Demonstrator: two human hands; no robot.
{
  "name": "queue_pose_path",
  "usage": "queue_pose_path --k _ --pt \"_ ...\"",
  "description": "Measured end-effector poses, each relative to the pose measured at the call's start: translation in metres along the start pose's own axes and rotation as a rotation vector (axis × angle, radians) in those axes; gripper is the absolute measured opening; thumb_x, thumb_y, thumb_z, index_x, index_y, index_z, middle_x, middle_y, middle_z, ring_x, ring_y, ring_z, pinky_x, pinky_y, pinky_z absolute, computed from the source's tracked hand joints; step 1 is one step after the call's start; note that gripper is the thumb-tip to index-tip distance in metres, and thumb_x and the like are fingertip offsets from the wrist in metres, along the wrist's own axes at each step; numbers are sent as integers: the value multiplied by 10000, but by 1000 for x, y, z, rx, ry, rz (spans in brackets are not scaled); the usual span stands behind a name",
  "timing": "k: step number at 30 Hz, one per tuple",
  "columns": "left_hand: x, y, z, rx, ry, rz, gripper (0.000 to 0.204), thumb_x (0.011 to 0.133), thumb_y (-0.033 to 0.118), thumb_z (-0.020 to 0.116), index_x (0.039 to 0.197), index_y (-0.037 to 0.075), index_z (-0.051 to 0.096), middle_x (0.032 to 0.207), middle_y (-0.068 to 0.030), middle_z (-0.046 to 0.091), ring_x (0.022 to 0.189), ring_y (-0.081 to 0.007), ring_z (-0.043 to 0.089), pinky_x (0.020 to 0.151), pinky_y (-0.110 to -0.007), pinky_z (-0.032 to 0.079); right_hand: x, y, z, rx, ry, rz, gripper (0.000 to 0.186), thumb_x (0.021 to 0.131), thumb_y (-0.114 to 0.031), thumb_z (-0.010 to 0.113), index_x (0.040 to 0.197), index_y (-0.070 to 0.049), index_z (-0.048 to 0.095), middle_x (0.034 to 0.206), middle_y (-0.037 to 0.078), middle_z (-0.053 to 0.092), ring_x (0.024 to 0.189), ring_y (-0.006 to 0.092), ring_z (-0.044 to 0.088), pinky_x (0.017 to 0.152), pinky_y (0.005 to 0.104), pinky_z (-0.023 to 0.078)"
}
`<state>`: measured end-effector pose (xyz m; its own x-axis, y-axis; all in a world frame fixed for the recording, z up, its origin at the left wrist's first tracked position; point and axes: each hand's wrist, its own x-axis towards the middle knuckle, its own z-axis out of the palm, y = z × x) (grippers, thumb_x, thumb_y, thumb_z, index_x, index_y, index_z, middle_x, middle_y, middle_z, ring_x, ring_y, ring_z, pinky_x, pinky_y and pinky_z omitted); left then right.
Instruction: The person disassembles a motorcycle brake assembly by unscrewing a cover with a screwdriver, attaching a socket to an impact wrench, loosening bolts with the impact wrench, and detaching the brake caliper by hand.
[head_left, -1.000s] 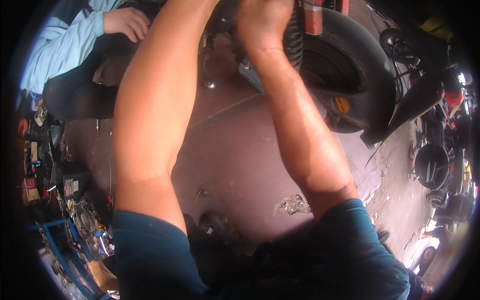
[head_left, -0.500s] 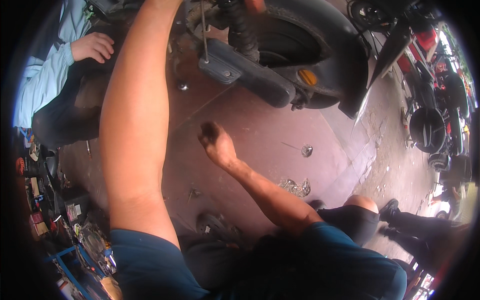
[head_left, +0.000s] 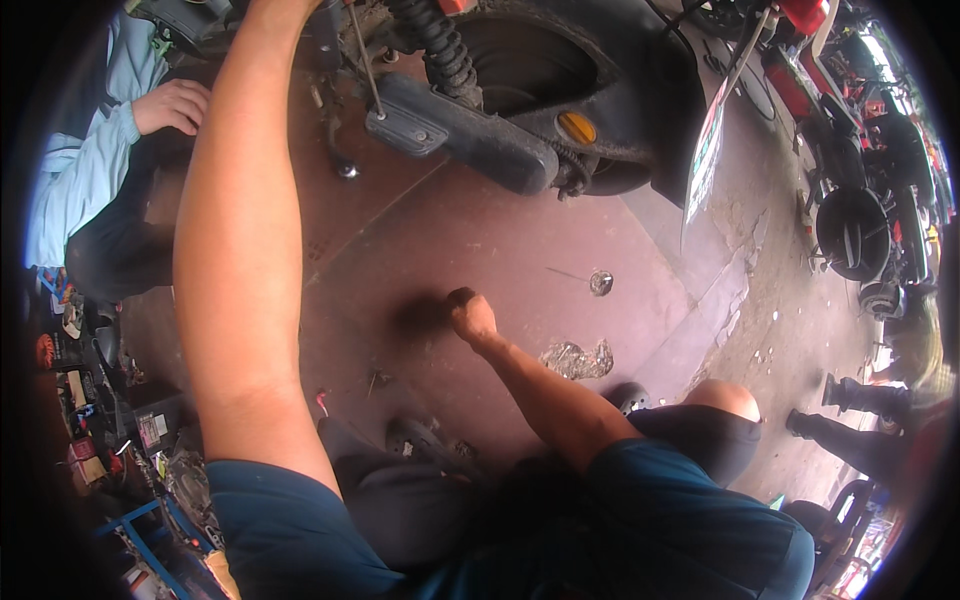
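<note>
My left forearm (head_left: 240,200) reaches up past the scooter's near side, and its hand lies beyond the top edge, out of sight. Low over the reddish floor (head_left: 400,240), my right hand (head_left: 474,317) is closed in a fist. Something dark shows at its fingers, too small and blurred to name. The scooter's rear end stands ahead, with a black swingarm casing (head_left: 450,130), a coiled shock absorber (head_left: 432,50), a rear wheel (head_left: 520,60) and an orange reflector (head_left: 577,127). My right hand is apart from all of these.
At the left sits another person in a light blue sleeve (head_left: 85,180), a bare hand (head_left: 172,107) near my forearm. Tools and boxes (head_left: 150,425) crowd the left by a blue frame (head_left: 135,525). Parked motorbikes (head_left: 855,235) line the right. The floor has broken holes (head_left: 578,360).
My right hand has come down and to the right, farther from the scooter, and its shadow shows beside it. The scooter sits a little higher and more left in view.
</note>
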<state>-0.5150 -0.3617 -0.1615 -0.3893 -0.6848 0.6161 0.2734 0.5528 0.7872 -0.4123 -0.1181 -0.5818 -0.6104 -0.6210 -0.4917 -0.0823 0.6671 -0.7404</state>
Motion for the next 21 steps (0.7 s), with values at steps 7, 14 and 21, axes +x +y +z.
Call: queue_pose_path --k 7,14,21 --pt "-7 6 -1 74 2 33 192 787 146 590 669 -4 569 497 -70 501 319 -174 413 319 -314 292 -15 1 0 53 -92 176 307 828 -266 530 1064 -101 636 1042 180 642 982 370 606 810 435 496" --pt "-7 13 15 38 -72 47 179 786 118 575 695 -36 565 501 -98 506 258 -213 387 282 -344 298 -6 8 -7 50 -47 67 303 837 -245 546 1055 -56 636 1005 186 652 955 329 619 799 406 491" --pt "8 -18 10 98 -33 183 154 776 103 588 880 -12 585 736 -103 609 623 -159 561 559 -288 445 9 33 5 -18 -66 76 382 849 -268 576 1075 38 610 885 173 654 709 257 624 597 390 503"
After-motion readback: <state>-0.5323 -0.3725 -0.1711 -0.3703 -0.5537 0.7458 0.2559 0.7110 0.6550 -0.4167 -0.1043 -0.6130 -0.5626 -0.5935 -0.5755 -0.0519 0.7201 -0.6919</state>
